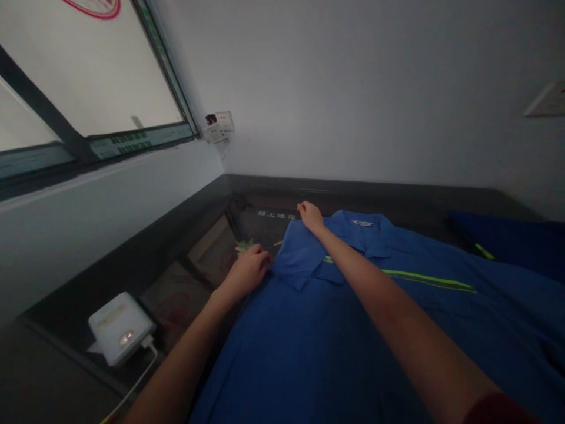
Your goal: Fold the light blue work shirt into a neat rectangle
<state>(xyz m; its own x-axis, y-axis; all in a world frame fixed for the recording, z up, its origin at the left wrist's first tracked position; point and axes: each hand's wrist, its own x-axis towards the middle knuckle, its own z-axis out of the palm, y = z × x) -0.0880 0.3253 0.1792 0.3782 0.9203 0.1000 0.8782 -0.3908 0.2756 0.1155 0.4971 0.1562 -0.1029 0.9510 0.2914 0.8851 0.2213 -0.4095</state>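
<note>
The left hand rests at the left edge of a blue work shirt, its fingers curled down and pinched onto the cloth where the short sleeve has been turned in over the chest. The shirt lies to that hand's right and runs away from it: collar at the far end, body stretching back toward the person, so its long axis goes near to far with a slight lean to the right. A yellow-green stripe crosses the chest to the right of the folded sleeve.

The right hand is farther out, beyond the left one and just left of the collar, palm down on the shoulder corner with fingers bent at the fabric's edge; whether it grips or only presses I cannot tell. The right forearm lies diagonally across the shirt's chest, the left forearm runs along the shirt's left side.

Left of the left hand, on the dark counter, sits a white charger box with its cable, well apart from the shirt.
</note>
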